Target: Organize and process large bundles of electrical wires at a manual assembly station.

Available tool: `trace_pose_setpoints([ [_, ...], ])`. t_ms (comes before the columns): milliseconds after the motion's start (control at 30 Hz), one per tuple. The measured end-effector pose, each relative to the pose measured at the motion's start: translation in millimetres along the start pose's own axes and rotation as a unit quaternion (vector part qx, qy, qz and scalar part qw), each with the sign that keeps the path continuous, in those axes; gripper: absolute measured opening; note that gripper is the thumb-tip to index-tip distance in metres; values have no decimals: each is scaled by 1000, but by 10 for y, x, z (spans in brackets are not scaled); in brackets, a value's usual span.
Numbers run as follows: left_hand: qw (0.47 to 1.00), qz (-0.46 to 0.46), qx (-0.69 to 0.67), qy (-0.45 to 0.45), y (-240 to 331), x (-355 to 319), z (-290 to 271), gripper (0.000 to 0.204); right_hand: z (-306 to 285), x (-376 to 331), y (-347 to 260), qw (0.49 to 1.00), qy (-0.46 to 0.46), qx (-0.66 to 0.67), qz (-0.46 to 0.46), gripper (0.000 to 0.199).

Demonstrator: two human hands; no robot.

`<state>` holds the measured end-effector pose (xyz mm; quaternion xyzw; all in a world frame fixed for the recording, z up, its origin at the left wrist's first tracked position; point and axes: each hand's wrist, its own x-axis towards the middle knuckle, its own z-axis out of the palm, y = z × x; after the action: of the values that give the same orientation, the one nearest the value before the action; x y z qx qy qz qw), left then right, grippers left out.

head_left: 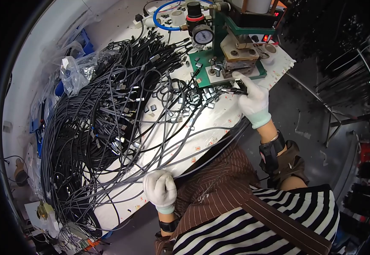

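Observation:
My right hand (253,101), in a white glove, is closed on several grey cables beside the green-framed press (239,59). Their dark and metal connector ends (236,90) stick out past the fingers toward the press base, and the cords trail back below the wrist. At the table's front edge my gloved left hand (160,189) is curled into a fist. Grey cables (127,181) run up to it from the left and show again on its right; whether they pass through the fingers or behind them is hidden. Small metal shells (210,91) lie scattered by the press base.
A large heap of grey and black cables (78,123) covers the left part of the white table (225,112). Crumpled clear plastic bags (72,76) lie beyond it. A pressure gauge (203,34) and blue air hose (156,17) are next to the press. A metal rack (336,117) stands at right.

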<state>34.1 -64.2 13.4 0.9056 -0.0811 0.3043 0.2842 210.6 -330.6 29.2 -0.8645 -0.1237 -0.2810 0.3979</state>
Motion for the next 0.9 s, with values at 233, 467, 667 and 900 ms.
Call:
trace_pose_setpoints([
  [233, 1000, -3, 1, -5, -13, -19, -3, 8, -17, -49, 13, 1000, 7, 4, -29, 51],
  [467, 971, -116, -134, 158, 70, 36, -40, 13, -129, -236, 21, 997, 18, 34, -73, 52],
  [667, 890, -335, -310, -5, 311, 721, -197, 17, -236, -268, -258, 987, -30, 58, -149, 51],
  [900, 906, -224, -298, -202, 328, 973, 47, 20, -137, -284, -161, 991, 66, 86, 74, 39],
])
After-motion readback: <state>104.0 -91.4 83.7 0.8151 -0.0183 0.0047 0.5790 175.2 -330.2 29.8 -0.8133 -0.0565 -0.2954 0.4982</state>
